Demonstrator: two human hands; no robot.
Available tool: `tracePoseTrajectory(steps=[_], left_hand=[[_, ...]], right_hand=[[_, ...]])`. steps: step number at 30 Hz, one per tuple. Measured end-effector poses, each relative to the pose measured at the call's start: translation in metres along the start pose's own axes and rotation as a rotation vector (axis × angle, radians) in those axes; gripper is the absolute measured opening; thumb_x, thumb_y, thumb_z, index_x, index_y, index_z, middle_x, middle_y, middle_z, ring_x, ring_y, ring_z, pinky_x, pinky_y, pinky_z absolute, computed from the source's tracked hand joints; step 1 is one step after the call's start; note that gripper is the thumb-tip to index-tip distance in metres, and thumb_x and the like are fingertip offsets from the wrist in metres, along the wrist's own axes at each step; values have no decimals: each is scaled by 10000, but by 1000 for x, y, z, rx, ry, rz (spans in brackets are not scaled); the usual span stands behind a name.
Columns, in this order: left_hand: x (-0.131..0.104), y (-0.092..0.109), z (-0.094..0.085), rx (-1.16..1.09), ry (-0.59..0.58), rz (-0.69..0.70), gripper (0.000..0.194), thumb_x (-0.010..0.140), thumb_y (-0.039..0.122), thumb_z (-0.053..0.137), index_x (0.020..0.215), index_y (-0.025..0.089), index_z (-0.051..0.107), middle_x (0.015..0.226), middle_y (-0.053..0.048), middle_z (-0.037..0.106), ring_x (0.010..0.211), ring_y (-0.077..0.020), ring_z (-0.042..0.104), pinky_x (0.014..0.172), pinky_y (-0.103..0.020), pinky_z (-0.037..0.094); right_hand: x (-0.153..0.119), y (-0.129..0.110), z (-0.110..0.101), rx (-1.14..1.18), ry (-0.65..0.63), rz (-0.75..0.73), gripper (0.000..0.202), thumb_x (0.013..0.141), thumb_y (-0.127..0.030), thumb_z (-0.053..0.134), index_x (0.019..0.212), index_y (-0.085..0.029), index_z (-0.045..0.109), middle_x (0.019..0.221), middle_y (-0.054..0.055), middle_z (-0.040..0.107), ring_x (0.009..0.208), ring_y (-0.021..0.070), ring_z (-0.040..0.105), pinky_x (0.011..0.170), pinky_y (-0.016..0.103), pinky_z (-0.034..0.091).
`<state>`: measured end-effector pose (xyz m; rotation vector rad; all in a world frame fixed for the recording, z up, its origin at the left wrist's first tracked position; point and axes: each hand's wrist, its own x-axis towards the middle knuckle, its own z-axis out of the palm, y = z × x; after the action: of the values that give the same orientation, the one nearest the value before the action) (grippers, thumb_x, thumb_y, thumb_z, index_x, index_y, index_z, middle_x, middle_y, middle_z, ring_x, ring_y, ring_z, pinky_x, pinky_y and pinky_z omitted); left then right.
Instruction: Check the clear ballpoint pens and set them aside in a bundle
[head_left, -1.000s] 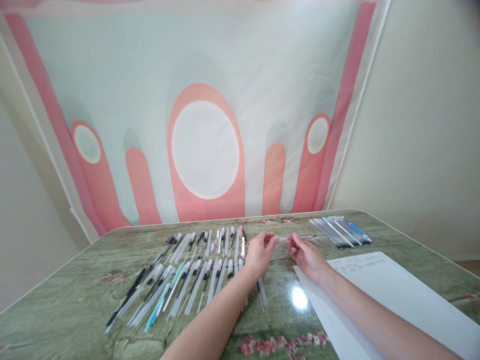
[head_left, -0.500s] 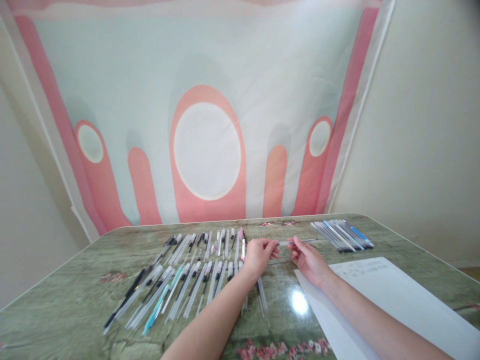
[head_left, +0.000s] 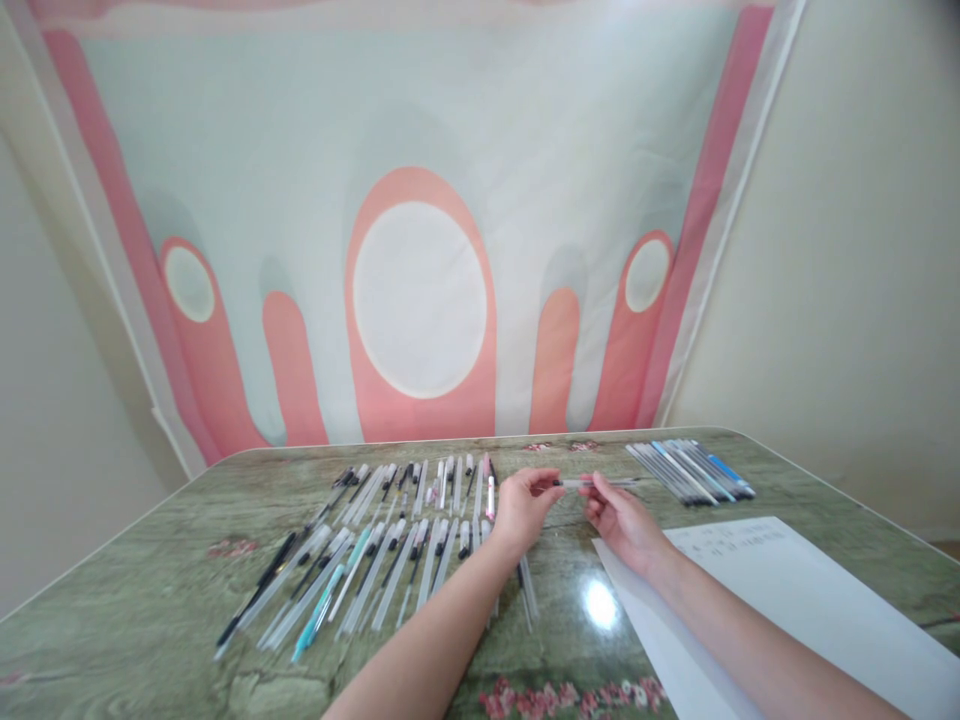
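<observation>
My left hand and my right hand are raised over the middle of the table, closed on a slim, clear-and-grey pen held level between them. The left thumb and fingers pinch its darker left end. Farther along, my right thumb and fingers grip it, and a thin tip sticks out to the right. Left of my left hand stands a pink-and-white pen, at the end of a row of clear pens and black caps. My left forearm covers part of the lower row of pen parts.
A teal pen lies in the lower left group. Grey and blue pens are laid side by side at the back right. White paper with handwriting lies under my right forearm. A patterned cloth hangs behind the wooden-look table.
The view has shifted slightly. My left fingers have changed their hold at the pen's left end, with the fingers more bent over it. My right hand stays nearly in place.
</observation>
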<state>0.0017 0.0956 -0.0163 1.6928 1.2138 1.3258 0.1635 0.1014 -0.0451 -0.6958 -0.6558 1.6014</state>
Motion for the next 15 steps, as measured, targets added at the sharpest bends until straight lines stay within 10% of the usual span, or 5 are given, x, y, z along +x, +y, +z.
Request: tracePoseTrajectory(steps=[6, 15], left_hand=[[0, -2, 0, 93, -48, -109, 481, 818, 492, 355, 784, 114, 650, 678, -60, 659, 581, -139, 589, 554, -238, 451], [-4, 2, -4, 151, -83, -24, 283, 771, 365, 494, 831, 153, 672, 689, -38, 669, 633, -148, 602, 647, -250, 452]], right_hand=[[0, 0, 0, 1, -5, 12, 161, 682, -300, 698, 798, -190, 679, 660, 0, 658, 498, 66, 508, 470, 173, 459], [1, -1, -2, 2, -11, 8, 167, 682, -304, 697, 788, -178, 675, 649, 1, 645, 497, 59, 513, 469, 163, 452]])
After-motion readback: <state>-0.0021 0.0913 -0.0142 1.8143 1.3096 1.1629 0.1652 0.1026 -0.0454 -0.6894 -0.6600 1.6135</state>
